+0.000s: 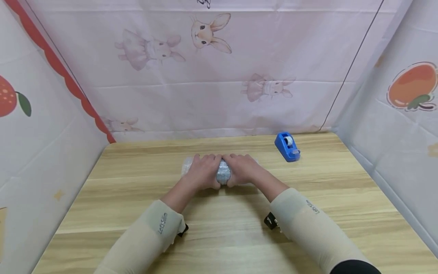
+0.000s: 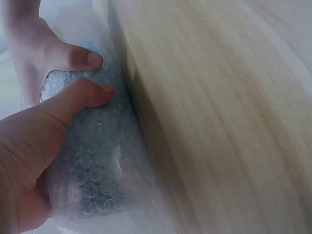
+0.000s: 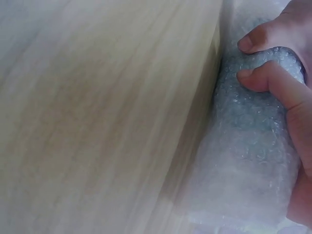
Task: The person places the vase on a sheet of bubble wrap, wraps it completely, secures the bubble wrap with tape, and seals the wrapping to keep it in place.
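Observation:
A roll-shaped bundle of clear bubble wrap [image 1: 224, 173] lies crosswise on the wooden table, with something bluish-grey showing through its layers. My left hand [image 1: 204, 171] grips it left of the middle, and my right hand [image 1: 241, 169] grips it just to the right. Both thumbs press on the near side, close together, while the fingers curve over the top. In the left wrist view the bubble wrap [image 2: 100, 146] spreads past the left hand [image 2: 29, 141]. The right wrist view shows the loose wrap end [image 3: 239, 185] beyond the right hand [image 3: 287, 92].
A blue tape dispenser [image 1: 287, 147] with a roll of tape stands at the back right of the wooden table [image 1: 137, 167]. Behind the table hangs a pale curtain [image 1: 205, 106] printed with rabbits, and similar printed cloths flank both sides.

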Tool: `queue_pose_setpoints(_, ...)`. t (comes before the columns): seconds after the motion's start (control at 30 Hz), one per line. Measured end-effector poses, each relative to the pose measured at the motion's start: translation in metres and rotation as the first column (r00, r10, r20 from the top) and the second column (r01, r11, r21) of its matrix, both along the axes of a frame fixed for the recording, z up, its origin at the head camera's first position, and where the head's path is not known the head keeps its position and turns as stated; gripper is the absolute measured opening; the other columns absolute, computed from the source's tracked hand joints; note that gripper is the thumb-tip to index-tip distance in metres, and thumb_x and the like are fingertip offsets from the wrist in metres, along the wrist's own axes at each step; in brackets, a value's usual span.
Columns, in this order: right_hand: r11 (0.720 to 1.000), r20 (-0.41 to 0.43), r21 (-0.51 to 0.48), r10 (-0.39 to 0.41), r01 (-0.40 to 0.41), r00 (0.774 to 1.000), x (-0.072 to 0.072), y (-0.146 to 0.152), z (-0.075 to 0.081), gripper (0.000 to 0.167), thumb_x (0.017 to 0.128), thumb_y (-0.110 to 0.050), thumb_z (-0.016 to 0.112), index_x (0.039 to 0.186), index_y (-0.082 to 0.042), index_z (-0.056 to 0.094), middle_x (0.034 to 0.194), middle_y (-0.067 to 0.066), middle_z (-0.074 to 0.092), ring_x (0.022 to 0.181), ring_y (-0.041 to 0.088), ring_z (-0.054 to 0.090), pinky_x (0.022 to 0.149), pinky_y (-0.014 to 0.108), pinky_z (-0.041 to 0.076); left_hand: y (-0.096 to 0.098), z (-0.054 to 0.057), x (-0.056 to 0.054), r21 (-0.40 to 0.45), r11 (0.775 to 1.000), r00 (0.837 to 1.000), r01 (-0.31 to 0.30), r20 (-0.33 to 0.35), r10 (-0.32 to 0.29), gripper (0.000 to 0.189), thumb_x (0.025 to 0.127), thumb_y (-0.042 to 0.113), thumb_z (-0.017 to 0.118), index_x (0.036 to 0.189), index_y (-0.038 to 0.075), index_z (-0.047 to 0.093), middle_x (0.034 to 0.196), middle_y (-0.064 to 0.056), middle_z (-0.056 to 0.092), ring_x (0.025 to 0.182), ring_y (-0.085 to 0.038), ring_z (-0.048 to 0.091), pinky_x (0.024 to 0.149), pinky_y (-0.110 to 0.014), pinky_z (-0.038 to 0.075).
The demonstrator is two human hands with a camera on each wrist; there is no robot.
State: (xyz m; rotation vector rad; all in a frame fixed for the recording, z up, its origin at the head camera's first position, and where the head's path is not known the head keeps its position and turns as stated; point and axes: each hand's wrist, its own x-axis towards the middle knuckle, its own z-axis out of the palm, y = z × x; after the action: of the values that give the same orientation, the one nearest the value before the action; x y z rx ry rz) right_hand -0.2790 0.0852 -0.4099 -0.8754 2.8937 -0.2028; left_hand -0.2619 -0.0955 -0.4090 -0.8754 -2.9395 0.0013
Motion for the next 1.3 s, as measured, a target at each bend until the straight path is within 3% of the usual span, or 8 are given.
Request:
queue_pose_setpoints(0.17,0.998,0.042,-0.041,0.040,-0.039,0.998,0.002,0.002,0.006,0.078,0.065,-0.038,0.084,0.132,-0.018,0.049,0.105,-0.002,0.061,0.090,0.015,0.057,0.078,0.039,0.049,0.001,0.007,0.002,-0.014,1.000,0.999,-0.002,0.035,0.003,0.078,0.061,0.048,0.083,0.121,0.009,0.054,0.099,-0.005,0.062,0.087,-0.021,0.059,0.082,-0.049,0.046)
queue_pose_setpoints(0.37,0.991,0.210,-0.115,0.086,-0.063,0.974,0.006,0.005,0.012,0.068,0.067,-0.030,0.083,0.125,-0.015,0.050,0.100,-0.004,0.060,0.086,0.012,0.057,0.074,0.031,0.050,0.004,0.017,0.005,-0.035,0.999,0.986,-0.013,0.165,0.019,0.068,0.059,0.049,0.085,0.108,0.011,0.057,0.090,0.000,0.062,0.077,-0.017,0.057,0.070,-0.043,0.044)
queue_pose_setpoints(0.53,0.986,0.290,-0.152,0.109,-0.067,0.951,0.007,0.008,0.012,0.070,0.068,-0.025,0.084,0.127,-0.012,0.049,0.103,-0.002,0.061,0.090,0.014,0.058,0.080,0.033,0.050,0.007,0.020,0.004,-0.052,0.998,0.967,-0.020,0.254,0.032,0.067,0.060,0.048,0.085,0.109,0.013,0.057,0.091,0.002,0.062,0.079,-0.017,0.057,0.073,-0.043,0.045)
queue_pose_setpoints(0.77,0.987,0.321,-0.158,0.090,-0.041,0.943,0.003,0.012,0.009,0.082,0.070,-0.026,0.083,0.139,-0.012,0.043,0.111,0.001,0.062,0.095,0.015,0.058,0.083,0.034,0.050,0.009,0.021,-0.005,-0.045,0.999,0.940,-0.002,0.340,0.017,0.066,0.063,0.047,0.082,0.114,0.013,0.057,0.095,0.003,0.062,0.081,-0.015,0.058,0.074,-0.041,0.048)
queue_pose_setpoints(0.87,0.988,0.300,-0.153,0.076,-0.031,0.951,0.002,0.015,0.009,0.086,0.071,-0.028,0.082,0.144,-0.015,0.039,0.114,0.000,0.061,0.095,0.015,0.058,0.082,0.034,0.049,0.009,0.023,-0.013,-0.036,0.999,0.917,0.003,0.399,0.011,0.063,0.066,0.045,0.082,0.115,0.013,0.057,0.096,0.003,0.062,0.082,-0.015,0.058,0.072,-0.039,0.050)
queue_pose_setpoints(1.07,0.995,0.206,-0.102,0.041,-0.020,0.978,0.005,0.018,0.012,0.085,0.071,-0.035,0.080,0.146,-0.021,0.042,0.117,-0.001,0.060,0.095,0.015,0.056,0.078,0.037,0.048,0.010,0.025,-0.027,0.000,1.000,0.856,-0.003,0.518,0.002,0.052,0.068,0.039,0.082,0.107,0.015,0.058,0.093,0.002,0.063,0.080,-0.017,0.060,0.068,-0.033,0.049)
queue_pose_setpoints(1.17,0.998,0.129,-0.055,0.026,-0.019,0.991,0.008,0.016,0.011,0.091,0.070,-0.042,0.080,0.150,-0.022,0.039,0.127,0.001,0.058,0.105,0.018,0.056,0.088,0.043,0.047,0.009,0.025,-0.032,0.037,0.999,0.823,-0.007,0.568,-0.015,0.051,0.069,0.035,0.082,0.110,0.015,0.060,0.095,0.003,0.064,0.082,-0.016,0.061,0.071,-0.032,0.050)
queue_pose_setpoints(1.3,1.000,0.029,-0.004,0.013,-0.013,0.999,0.014,0.012,0.009,0.098,0.071,-0.048,0.078,0.153,-0.021,0.033,0.144,0.002,0.049,0.127,0.024,0.048,0.106,0.056,0.036,0.007,0.026,-0.039,0.068,0.998,0.786,-0.017,0.618,-0.029,0.063,0.073,0.035,0.081,0.128,0.014,0.056,0.107,0.002,0.064,0.093,-0.016,0.060,0.081,-0.033,0.050)
